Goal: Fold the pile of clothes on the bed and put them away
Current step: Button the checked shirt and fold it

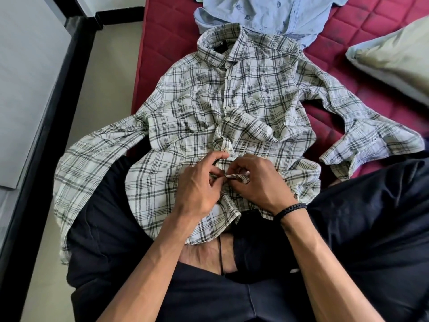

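A white shirt with a black plaid pattern lies face up on the red quilted mattress, collar away from me, sleeves spread to both sides, its hem draped over my lap. Most of its buttons look closed. My left hand and my right hand meet at the lower part of the button placket. Both pinch the fabric edges there between fingers and thumb. A light blue patterned shirt lies crumpled beyond the collar at the top.
A pillow in a pale case sits at the right edge of the bed. Left of the mattress runs a beige floor strip and a black-framed grey panel. My legs in dark trousers fill the foreground.
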Tool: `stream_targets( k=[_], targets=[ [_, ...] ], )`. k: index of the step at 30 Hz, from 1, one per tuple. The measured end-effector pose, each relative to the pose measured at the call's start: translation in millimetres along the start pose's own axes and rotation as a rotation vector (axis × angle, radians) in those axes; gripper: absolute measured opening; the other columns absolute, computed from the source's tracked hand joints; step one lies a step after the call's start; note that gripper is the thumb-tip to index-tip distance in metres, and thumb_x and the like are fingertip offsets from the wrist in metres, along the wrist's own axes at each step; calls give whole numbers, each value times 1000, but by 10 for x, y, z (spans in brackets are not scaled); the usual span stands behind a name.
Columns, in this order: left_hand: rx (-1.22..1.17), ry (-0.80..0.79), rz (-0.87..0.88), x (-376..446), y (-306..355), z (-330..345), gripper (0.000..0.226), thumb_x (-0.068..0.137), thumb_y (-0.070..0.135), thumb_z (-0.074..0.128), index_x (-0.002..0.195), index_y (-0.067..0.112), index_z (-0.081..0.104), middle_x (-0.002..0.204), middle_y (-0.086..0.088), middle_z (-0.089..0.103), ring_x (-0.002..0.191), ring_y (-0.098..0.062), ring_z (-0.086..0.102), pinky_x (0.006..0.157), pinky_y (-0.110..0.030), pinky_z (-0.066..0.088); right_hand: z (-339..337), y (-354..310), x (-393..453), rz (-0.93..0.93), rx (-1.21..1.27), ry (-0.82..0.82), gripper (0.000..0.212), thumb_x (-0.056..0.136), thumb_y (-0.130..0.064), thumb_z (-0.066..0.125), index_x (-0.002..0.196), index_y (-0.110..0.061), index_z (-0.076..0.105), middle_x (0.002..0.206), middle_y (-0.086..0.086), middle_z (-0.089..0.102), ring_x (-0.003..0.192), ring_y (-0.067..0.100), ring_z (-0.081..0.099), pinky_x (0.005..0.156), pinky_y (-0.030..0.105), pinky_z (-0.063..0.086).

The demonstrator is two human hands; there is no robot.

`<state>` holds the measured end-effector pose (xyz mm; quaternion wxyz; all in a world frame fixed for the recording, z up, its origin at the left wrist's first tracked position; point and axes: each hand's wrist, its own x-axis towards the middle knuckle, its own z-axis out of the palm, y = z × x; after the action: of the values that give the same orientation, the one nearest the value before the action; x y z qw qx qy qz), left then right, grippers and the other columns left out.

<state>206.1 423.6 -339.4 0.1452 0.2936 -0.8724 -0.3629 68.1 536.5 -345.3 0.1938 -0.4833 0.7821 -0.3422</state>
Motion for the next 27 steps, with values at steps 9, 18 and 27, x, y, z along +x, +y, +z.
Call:
stream_targets(
  k=[9, 18, 27],
  targets=[
    [-95, -61, -106, 54, -52, 13, 40, 91, 11, 77, 126, 29, 71, 92, 16, 75, 65, -1, 70, 55, -19, 59, 59, 14, -22, -70, -36, 82, 17, 85, -12, 81, 100, -10, 73, 95, 2, 76, 86, 15, 72, 79, 31, 62],
    [-51, -3, -64, 68, -57, 14, 19, 92, 18, 77, 111, 17, 79, 98, 6, 80, 79, -5, 74, 73, -24, 62, 112, 54, -16, -82, -77, 127, 10, 90, -14, 72, 99, -15, 71, 90, -2, 71, 82, 20, 67, 72, 42, 57],
    [69, -50, 3, 85, -62, 29, 11, 95, 21, 74, 104, 15, 75, 86, 12, 73, 65, 4, 64, 60, -9, 54, 78, -19, -50, 85, -23, 207, 8, 85, -15, 81, 93, -16, 81, 87, -5, 77, 76, 11, 71, 73, 33, 61]
  ],
)
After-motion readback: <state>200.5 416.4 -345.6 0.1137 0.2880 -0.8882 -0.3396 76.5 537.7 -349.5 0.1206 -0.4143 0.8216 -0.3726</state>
